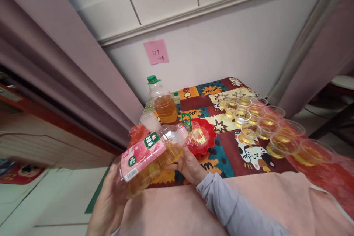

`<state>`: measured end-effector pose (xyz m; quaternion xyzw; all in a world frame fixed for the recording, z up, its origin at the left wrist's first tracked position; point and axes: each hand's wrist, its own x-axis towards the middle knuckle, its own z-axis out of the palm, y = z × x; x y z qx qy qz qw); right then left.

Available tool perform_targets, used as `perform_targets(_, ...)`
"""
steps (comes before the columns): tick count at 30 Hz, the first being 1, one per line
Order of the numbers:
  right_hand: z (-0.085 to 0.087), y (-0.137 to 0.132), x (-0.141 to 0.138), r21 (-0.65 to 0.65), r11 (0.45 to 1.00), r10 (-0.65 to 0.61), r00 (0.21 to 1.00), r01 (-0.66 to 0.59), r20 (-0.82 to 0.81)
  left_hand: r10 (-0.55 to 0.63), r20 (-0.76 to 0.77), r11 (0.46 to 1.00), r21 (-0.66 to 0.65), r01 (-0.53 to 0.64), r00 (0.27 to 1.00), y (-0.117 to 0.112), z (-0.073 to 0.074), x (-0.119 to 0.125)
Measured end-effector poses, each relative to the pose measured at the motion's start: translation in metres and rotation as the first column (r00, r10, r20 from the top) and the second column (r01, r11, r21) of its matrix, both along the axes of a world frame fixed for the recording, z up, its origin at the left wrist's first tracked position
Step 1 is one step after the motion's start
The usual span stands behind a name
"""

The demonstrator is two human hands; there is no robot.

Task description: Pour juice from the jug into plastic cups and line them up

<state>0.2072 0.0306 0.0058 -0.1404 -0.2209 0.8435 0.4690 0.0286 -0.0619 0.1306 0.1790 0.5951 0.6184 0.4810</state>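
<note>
A large clear juice bottle point(149, 155) with a pink label lies tilted across the middle of the head view, its mouth to the right. My left hand point(109, 195) is wrapped round its base. My right hand point(190, 164) grips it from below near the neck. Yellow liquid lies along the lower side of the bottle. The bottle's mouth is above a red scalloped plate point(208, 142), on which a clear plastic cup point(197, 134) seems to stand, partly hidden. A green plastic ring point(187, 121) hangs at the neck.
Several clear cups point(250, 131) with yellow liquid stand in rows at the right of the patterned mat point(224, 155). A second juice bottle point(165, 107) with a green cap stands at the back left, beside stacked empty cups point(149, 121). A wall point(210, 51) rises behind.
</note>
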Motion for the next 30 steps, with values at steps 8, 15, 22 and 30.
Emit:
perform_targets(8,-0.0003,0.0005,0.0002,0.006,1.0,0.006,1.0,-0.006,-0.007,0.011,0.009,1.0,0.015,-0.011,1.0,0.0001,0.0004,-0.0001)
perform_targets(15,0.0003,0.0,-0.0002,-0.016,1.0,-0.003,1.0,0.002,-0.014,-0.01,-0.016,1.0,-0.001,0.01,1.0,-0.0003,0.0025,0.0006)
perform_targets(22,0.0004,-0.0005,-0.0001,0.001,1.0,0.003,1.0,-0.003,-0.011,-0.025,-0.031,1.0,0.013,0.025,0.999,0.0007,0.0046,0.003)
perform_targets(30,-0.0026,0.001,-0.0004,0.006,1.0,0.003,1.0,-0.003,-0.015,-0.023,-0.007,1.0,0.019,0.023,1.0,0.0019,0.0052,0.005)
